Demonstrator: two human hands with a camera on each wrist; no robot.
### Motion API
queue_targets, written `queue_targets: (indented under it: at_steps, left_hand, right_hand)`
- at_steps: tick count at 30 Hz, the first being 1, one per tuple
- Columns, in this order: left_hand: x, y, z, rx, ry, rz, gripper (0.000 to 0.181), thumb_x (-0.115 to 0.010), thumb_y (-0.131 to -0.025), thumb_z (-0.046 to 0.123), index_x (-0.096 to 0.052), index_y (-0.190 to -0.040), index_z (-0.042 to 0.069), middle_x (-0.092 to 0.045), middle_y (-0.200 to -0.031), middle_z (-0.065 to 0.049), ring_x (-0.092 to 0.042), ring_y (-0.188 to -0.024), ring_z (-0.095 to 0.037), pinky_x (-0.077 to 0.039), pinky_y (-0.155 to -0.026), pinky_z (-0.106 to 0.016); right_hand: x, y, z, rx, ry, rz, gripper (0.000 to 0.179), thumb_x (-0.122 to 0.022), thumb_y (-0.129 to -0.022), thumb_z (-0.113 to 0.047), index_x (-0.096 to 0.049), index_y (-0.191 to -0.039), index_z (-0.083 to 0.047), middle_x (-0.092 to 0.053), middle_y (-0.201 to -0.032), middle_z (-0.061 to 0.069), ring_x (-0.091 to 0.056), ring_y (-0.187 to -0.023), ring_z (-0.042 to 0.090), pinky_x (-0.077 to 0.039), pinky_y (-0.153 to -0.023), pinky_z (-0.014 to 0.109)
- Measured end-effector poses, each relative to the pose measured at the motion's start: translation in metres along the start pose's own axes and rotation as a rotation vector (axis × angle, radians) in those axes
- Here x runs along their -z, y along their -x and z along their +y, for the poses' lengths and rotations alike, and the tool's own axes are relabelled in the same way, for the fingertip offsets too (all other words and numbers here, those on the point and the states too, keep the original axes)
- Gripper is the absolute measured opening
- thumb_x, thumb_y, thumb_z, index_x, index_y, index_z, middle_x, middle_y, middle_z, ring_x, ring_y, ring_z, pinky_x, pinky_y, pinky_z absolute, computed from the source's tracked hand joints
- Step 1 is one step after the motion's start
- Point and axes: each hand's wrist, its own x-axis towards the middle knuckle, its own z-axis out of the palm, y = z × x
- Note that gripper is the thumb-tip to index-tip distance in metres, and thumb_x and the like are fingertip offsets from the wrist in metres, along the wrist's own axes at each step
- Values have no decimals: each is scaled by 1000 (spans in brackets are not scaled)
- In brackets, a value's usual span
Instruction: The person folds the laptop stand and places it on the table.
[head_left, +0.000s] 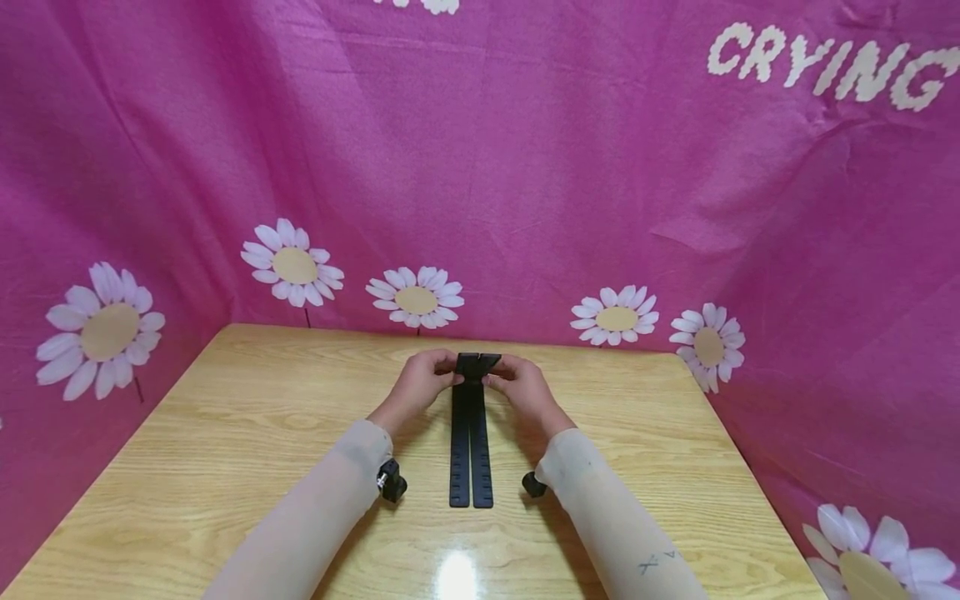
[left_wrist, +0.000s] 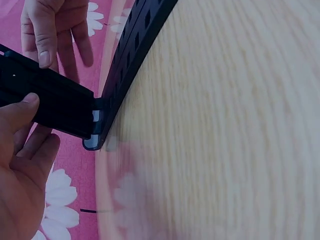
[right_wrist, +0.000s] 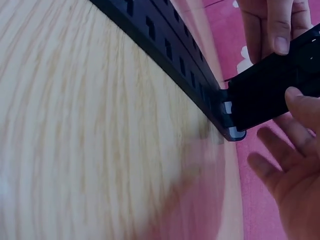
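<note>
A black folding stand [head_left: 470, 433] lies on the table with its two notched legs pointing toward me. At its far end a hinged panel [left_wrist: 50, 95] is raised at an angle from the legs. My left hand [head_left: 422, 382] pinches the panel's left edge between thumb and fingers. On the opposite edge my right hand [head_left: 525, 387] pinches it likewise, thumb on the near face. Pale pads [right_wrist: 233, 132] show near the hinge in the right wrist view. Part of each hand's fingers is hidden behind the panel.
The light wood-grain table [head_left: 300, 375] stretches out on both sides of the stand. A pink curtain [head_left: 480, 167] with white daisies hangs close behind and beside it. A wrist camera [head_left: 391, 481] sits by the left sleeve.
</note>
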Motion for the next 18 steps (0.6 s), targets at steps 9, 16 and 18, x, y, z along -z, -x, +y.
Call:
queue_targets:
  at_steps: [9,16,18]
  left_hand:
    - [3,3,-6,32,48,-59,15,-76,-94,14,-81,-108,13,-77,-106,0,-69,-99,-18,-56,-95,-43]
    - [8,7,-10,53,57,-155,23,-73,-96,17,-79,-118,17,-75,-115,1,-65,-111,-15,-53,-98,-36]
    - [9,8,-11,61,75,-188,26,-70,-98,14,-77,-123,16,-75,-118,-1,-66,-112,-14,-53,-96,-33]
  right_hand:
    - [4,4,5,-53,-62,-79,15,-70,-99,-20,-80,-108,-14,-78,-109,4,-66,-106,15,-50,-103,46]
    - [9,6,6,-79,-97,-178,23,-67,-100,-22,-78,-118,-32,-73,-121,-8,-63,-120,15,-48,-109,46]
    - [9,6,7,-81,-97,-198,26,-66,-101,-19,-77,-121,-33,-72,-123,-9,-62,-124,16,-47,-110,46]
